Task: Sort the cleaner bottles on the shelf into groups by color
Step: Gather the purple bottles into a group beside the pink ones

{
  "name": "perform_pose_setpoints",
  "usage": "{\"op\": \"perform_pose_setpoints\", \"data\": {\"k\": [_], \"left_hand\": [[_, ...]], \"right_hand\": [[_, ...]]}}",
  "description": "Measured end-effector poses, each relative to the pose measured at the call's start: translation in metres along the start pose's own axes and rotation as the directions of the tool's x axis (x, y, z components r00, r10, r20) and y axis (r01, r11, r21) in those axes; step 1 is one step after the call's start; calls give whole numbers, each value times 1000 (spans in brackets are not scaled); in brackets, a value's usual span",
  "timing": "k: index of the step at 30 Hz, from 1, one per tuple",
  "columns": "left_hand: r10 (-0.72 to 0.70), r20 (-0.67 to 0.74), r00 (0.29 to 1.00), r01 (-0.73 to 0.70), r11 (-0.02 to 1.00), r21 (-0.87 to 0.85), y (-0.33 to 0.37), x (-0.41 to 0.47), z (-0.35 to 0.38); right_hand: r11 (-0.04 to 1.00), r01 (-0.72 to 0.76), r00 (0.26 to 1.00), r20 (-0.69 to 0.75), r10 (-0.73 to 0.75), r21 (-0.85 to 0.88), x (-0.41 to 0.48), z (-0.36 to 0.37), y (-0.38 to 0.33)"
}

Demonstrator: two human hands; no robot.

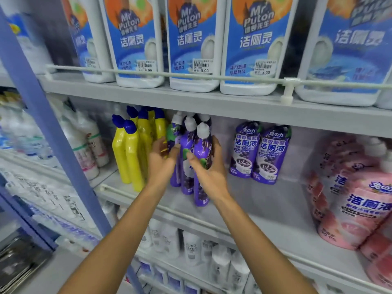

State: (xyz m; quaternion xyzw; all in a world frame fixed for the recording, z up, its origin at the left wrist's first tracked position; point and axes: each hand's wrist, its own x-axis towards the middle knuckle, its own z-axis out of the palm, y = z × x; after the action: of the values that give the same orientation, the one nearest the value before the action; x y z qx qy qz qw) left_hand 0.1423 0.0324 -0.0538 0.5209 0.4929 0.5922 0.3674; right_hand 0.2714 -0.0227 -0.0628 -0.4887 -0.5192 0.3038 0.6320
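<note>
On the middle shelf (pixel 265 209) a bunch of purple bottles (pixel 186 143) stands close-packed, just right of the yellow bottles (pixel 129 151); the left hand (pixel 162 161) curls its fingers round the bunch's left side, thumb in front; the right hand (pixel 209 172) grips the front bottle from the right; a purple pair (pixel 262 151) stands near, further right; pink bottles (pixel 356 209) well apart.

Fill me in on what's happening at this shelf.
A person is sorting cleaner bottles. The left hand and right hand both grip a cluster of white-capped purple bottles on the middle shelf, right beside the yellow bottles. A purple pair stands apart to the right, and pink bottles sit at the far right.
</note>
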Motion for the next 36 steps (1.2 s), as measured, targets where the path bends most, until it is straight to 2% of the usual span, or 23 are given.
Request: {"op": "perform_pose_setpoints", "data": {"k": [3,6,9,12,15,19,23,26,28,31,33,36], "left_hand": [[40,-30,999,-38,998,54,-9,-5,7],[143,-92,985,-127,979,157,-14,-14,9],[245,-68,967,-224,947,232,-21,-18,16],[215,-46,976,-196,945,262,-34,-19,22],[245,-40,969,-226,936,270,-46,-25,29],[229,-69,971,-201,937,286,-53,-21,36],[235,65,970,-243,934,262,-64,-19,42],[186,218,958,-210,973,94,-65,-22,50],[169,354,920,-178,984,-8,-59,-25,59],[173,526,833,-168,984,-58,-53,-19,72],[187,603,776,-185,981,-67,-50,-10,79],[201,652,731,-213,975,-62,-47,-3,89]], "right_hand": [[997,63,994,-87,-67,-49,0,13,14],[998,65,996,-66,-67,-22,0,8,21],[996,76,997,-30,-78,-51,2,1,22],[995,61,998,-8,-62,-83,1,-10,21],[989,55,998,-5,-56,-139,-4,-31,21],[984,28,997,-72,-41,-176,-13,-64,20],[969,22,974,-213,-76,-245,-21,-93,13],[952,6,941,-320,-109,-308,-23,-109,9],[943,-1,949,-299,-104,-333,-23,-116,8],[955,-37,972,-233,-34,-294,-26,-133,8],[941,-85,976,-219,12,-327,-25,-145,8],[871,-170,952,-304,25,-461,-15,-154,14]]}}
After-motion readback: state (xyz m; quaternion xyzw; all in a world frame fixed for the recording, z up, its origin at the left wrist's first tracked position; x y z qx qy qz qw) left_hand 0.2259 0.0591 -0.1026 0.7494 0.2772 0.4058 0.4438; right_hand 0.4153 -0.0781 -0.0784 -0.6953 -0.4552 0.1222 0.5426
